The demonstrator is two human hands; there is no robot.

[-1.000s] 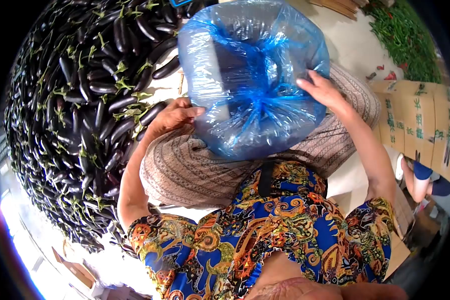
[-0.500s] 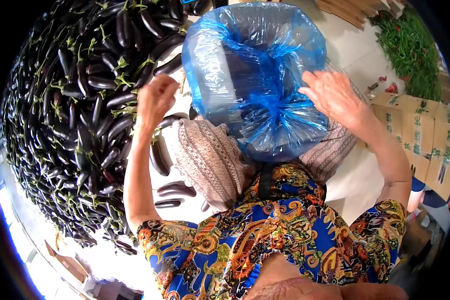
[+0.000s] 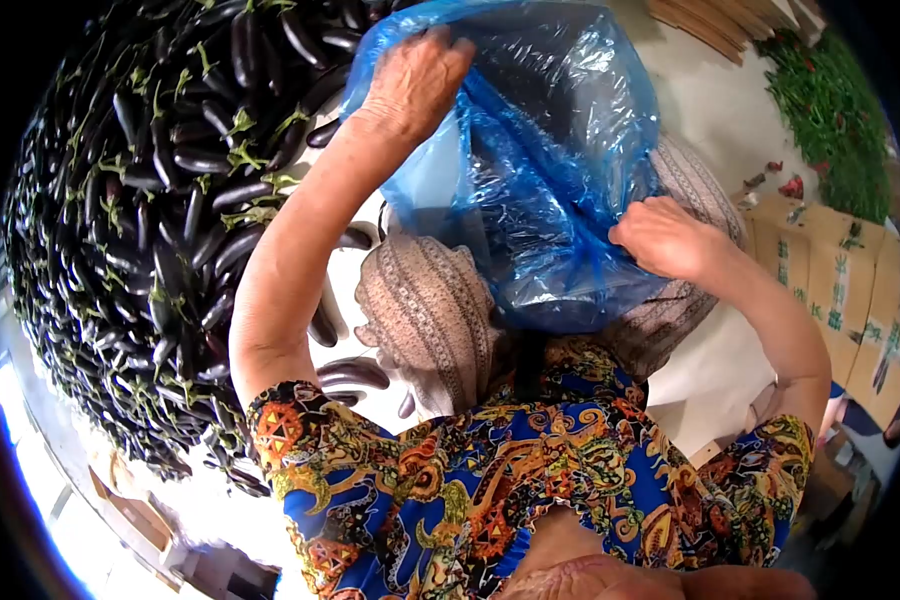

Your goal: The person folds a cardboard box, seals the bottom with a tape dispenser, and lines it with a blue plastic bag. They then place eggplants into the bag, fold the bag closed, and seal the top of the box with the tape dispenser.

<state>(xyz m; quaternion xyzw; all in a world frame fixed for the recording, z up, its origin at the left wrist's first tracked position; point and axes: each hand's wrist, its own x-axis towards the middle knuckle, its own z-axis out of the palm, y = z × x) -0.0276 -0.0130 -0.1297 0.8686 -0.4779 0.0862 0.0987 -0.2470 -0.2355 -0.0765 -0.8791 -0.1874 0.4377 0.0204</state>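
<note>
A blue plastic bag (image 3: 515,215) is seen at the upper centre of the frame, spread wide and roundish, set between the two knees, which are covered by patterned trousers (image 3: 420,310). Neither hand is nearer to it than the other, since the film is touched by both, at opposite sides. The left hand (image 3: 413,85) is laid over the upper left of the bag, with the back of the hand turned up and the fingers curled down; folds are drawn together beneath it, so the film is judged to be grasped, although the fingertips are hidden. The right hand (image 3: 668,238) is placed lower, at the bag's right side, and is clenched on gathered film, with the knuckles pointed toward the left of the frame. No clear long axis is given by the bag itself; the main line is made by a dark blue crease running slantwise from upper left to lower right, roughly from one hand to the other. From the left fingers most of the film is found below and to the right; from the right fingers, to the left and above. A heap of eggplants (image 3: 160,200) is banked along the left of the frame, just beside the left forearm.
</note>
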